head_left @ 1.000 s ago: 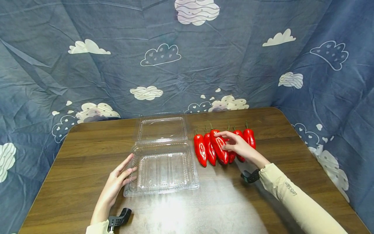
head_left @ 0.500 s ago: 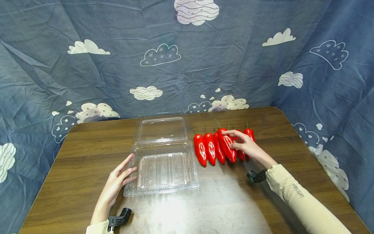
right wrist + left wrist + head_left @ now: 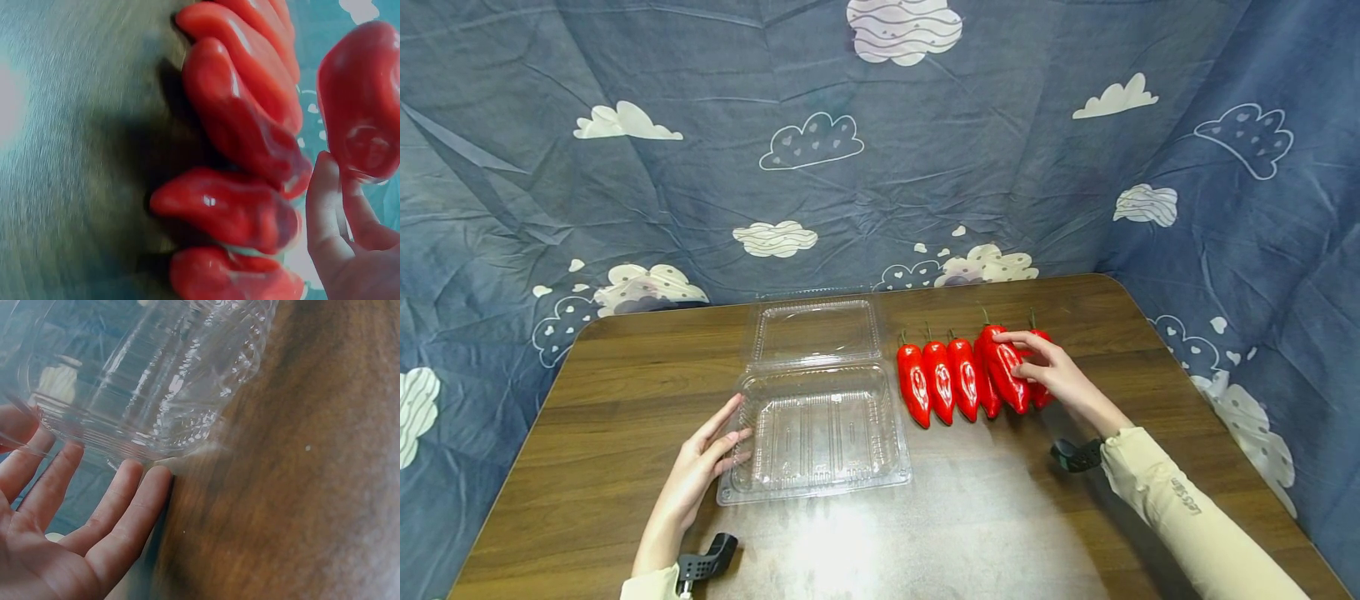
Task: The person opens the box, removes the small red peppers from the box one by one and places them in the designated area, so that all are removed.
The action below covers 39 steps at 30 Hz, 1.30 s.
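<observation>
A clear plastic clamshell container point(image 3: 820, 496) lies with its lid point(image 3: 817, 332) folded back behind the tray. At the tray's left side, my left hand point(image 3: 688, 475) rests against it with fingers fairly straight; the left wrist view has the fingertips point(image 3: 128, 472) at the outer wall. My right hand point(image 3: 1056, 375) pinches a glossy red pepper point(image 3: 1006, 375) between thumb and fingers, raised over a row of similar peppers point(image 3: 940, 387) with green stems. In the right wrist view, the held pepper point(image 3: 362, 100) is apart from the peppers lying in the row point(image 3: 231, 212).
The row lies right of the container on a brown wooden table point(image 3: 625, 400). Behind and beside the table hangs a blue cloth point(image 3: 700, 200) with cloud prints. Glare brightens the table's front. Each wrist wears a black device point(image 3: 707, 560).
My right hand has carried the held pepper rightward along the row, uncovering peppers on the left and covering ones on the right. My left hand and the container have stayed put.
</observation>
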### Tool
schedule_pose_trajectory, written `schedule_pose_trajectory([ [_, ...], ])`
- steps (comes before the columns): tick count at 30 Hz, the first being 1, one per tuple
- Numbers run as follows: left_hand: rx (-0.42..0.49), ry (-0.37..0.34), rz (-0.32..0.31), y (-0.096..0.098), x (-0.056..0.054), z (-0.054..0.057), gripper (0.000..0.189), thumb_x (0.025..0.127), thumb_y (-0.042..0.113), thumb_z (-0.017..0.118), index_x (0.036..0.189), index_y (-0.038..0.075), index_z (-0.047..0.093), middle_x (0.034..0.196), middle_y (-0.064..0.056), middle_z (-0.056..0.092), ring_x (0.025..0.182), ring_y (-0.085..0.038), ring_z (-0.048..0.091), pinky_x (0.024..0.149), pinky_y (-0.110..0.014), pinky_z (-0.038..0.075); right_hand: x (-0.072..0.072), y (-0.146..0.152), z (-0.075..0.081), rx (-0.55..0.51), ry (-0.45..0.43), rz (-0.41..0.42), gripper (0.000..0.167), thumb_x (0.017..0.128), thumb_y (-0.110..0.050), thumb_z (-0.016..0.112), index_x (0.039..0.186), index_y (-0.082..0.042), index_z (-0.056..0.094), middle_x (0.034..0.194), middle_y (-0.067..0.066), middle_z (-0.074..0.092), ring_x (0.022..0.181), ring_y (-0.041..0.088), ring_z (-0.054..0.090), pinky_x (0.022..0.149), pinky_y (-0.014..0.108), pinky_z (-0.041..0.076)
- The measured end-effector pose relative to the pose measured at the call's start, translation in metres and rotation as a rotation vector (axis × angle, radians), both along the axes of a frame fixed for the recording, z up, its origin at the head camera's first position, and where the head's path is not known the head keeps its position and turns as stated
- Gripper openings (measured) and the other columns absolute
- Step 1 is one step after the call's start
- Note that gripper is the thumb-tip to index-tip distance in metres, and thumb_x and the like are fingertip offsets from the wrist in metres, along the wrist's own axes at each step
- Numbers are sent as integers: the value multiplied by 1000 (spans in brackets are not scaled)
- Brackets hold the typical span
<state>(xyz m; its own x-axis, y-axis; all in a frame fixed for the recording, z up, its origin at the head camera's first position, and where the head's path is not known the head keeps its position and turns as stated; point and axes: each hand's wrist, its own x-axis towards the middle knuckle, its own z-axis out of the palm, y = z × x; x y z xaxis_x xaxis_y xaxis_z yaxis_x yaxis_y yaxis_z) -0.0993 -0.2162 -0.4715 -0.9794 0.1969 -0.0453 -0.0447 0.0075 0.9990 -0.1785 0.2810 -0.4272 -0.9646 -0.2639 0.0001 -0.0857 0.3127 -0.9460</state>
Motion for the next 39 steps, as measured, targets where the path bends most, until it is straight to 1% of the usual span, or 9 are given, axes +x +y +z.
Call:
schedule_pose_trajectory([
  [5,-4,-3,5,0,0,0,53,102,12,44,151,4,26,156,-18,18,119,-13,52,91,-34,50,2,9,0,-19,11,-41,47,86,9,54,132,0,50,117,18,51,88,13,56,65,29,54],
  [9,-5,-9,11,1,0,-1,53,102,13,45,151,4,26,156,-17,19,119,-14,51,91,-34,50,3,17,-2,-41,41,-51,47,85,11,55,131,0,51,113,10,54,89,11,55,65,27,54],
  [13,-3,-5,9,0,0,-1,53,102,13,45,151,4,26,156,-18,18,119,-14,52,91,-34,50,4,25,-4,-59,39,-61,47,87,9,55,132,-4,53,112,1,57,92,10,56,69,24,54],
  [16,-5,-3,6,0,0,-1,53,102,13,45,150,3,26,156,-18,18,119,-14,51,91,-33,50,5,32,-5,-66,28,-78,47,88,8,55,132,-7,54,112,-4,58,92,10,57,69,24,54],
  [22,-14,-15,14,1,-1,-1,52,102,12,44,151,4,27,156,-17,19,119,-14,52,91,-34,51,6,44,-8,-50,50,-114,46,90,7,50,134,-8,53,115,-6,55,97,7,55,72,21,53],
  [28,-17,-10,11,0,-1,0,52,102,11,44,151,4,26,156,-18,19,119,-14,52,91,-34,50,5,54,-12,-28,64,-177,45,92,4,47,135,-8,51,116,-8,52,99,7,53,73,19,52],
  [32,-23,-15,13,0,-1,0,52,102,11,44,151,5,26,156,-17,19,119,-15,51,91,-34,50,6,61,-15,-15,68,-213,44,93,3,46,136,-6,50,117,-8,51,99,7,52,73,18,52],
  [39,-34,-24,17,0,-1,0,53,102,12,44,151,6,26,156,-14,20,120,-16,51,91,-33,50,6,74,-22,-6,60,-273,46,94,3,45,138,-9,50,116,-8,49,96,6,52,71,17,52],
])
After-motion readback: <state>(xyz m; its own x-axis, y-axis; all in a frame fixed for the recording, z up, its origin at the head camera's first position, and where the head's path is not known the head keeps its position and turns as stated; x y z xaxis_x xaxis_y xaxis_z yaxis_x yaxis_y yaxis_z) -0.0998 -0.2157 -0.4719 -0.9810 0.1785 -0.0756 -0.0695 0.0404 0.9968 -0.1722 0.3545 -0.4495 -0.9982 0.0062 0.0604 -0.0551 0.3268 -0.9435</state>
